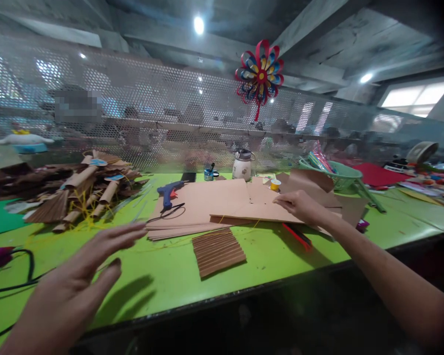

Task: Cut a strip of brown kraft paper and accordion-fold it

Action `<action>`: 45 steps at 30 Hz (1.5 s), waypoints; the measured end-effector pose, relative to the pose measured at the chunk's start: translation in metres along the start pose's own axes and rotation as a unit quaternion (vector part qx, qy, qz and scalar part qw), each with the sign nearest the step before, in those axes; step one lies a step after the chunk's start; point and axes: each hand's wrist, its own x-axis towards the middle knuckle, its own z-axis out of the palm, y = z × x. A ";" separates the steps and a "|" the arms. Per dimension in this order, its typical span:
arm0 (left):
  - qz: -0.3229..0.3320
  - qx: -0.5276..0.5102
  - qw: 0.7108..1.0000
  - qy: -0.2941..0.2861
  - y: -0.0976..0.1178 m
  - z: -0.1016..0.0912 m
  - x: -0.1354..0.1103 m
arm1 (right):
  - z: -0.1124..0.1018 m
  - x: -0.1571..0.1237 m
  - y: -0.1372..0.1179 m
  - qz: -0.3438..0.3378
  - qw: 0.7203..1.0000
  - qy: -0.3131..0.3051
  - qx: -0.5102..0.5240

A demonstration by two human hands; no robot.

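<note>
My left hand [72,281] is raised over the front left of the green table, fingers stretched out and apart, holding nothing. My right hand [301,206] hovers at or just above a brown cardboard sheet [244,213], with thumb and fingers pinched together; what is between them, if anything, is too small to make out. Close to its fingertips stands a spool of yellow thread [275,185]. Yellow strands cross the sheet's front edge. In front lies a pleated piece of brown paper [219,252]. A blue glue gun [168,193] rests on the stacked cardboard [203,195].
Rolled and fanned brown paper pieces with yellow strings [92,192] are heaped at left. A white bottle [241,165] and small blue jar [209,173] stand behind. A green basket [342,173] is at right. Red-orange-handled tool [298,236] lies near the table edge. A perforated screen [163,113] rises behind.
</note>
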 end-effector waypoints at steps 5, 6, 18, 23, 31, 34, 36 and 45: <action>-0.044 -0.244 0.968 -0.036 0.088 0.063 0.044 | -0.003 0.006 -0.064 -0.101 0.991 -0.035 -0.079; -0.044 -0.290 0.953 -0.079 0.099 0.083 0.052 | -0.001 0.007 -0.077 -0.121 0.987 -0.038 -0.098; 0.089 -0.081 0.960 -0.254 0.106 0.152 0.040 | 0.018 -0.005 -0.092 -0.129 0.974 -0.135 0.130; 0.139 0.065 0.952 -0.264 0.102 0.149 0.040 | 0.023 0.001 -0.079 -0.090 0.970 -0.160 0.161; 0.142 0.159 0.920 -0.329 0.083 0.139 0.042 | 0.011 0.003 -0.059 -0.067 0.957 -0.213 0.185; 0.116 0.097 0.929 -0.338 0.086 0.136 0.046 | 0.015 0.004 -0.063 -0.091 0.960 -0.191 0.182; 0.115 0.000 0.935 -0.335 0.089 0.136 0.047 | 0.021 0.004 -0.069 -0.114 0.962 -0.181 0.168; -0.085 -0.358 0.900 -0.233 0.098 0.142 0.053 | 0.014 0.002 -0.082 -0.112 0.976 -0.151 0.108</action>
